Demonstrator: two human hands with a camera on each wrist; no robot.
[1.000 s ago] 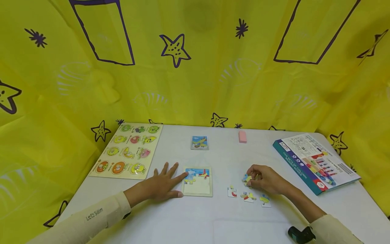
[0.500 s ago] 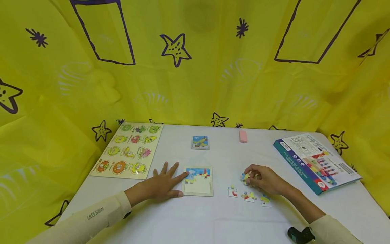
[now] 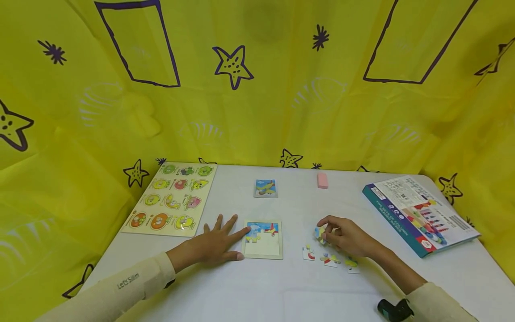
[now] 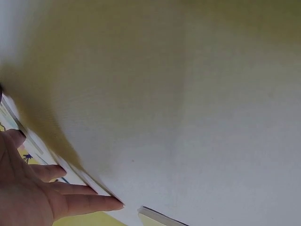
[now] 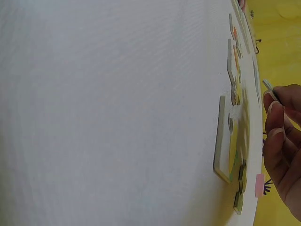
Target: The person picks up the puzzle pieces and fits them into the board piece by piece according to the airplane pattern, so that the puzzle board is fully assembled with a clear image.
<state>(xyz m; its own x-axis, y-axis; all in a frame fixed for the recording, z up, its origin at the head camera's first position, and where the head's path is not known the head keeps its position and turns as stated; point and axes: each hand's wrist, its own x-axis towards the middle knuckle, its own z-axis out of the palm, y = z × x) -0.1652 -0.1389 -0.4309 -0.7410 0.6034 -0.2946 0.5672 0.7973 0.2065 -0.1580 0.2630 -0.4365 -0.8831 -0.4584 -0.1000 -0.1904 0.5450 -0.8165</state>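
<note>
- Left hand point(image 3: 216, 246): unmoved, fingers spread apart, index fingertip touching puzzle tray point(image 3: 268, 248).
- Tray: partly filled, same place.
- Puzzle piece point(image 3: 319, 233): shifted slightly left, nearer tray.
- Right hand point(image 3: 349, 236): thumb and fingertips pinching piece, near loose pieces point(image 3: 331, 261).

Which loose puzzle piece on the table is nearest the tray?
The leftmost piece, with the red arc; the other loose pieces lie farther right of the tray.

Blue and yellow mark the held piece point(image 3: 318, 234), dark-outlined stars point(image 3: 234, 67) the yellow curtain point(image 3: 257, 116).
</note>
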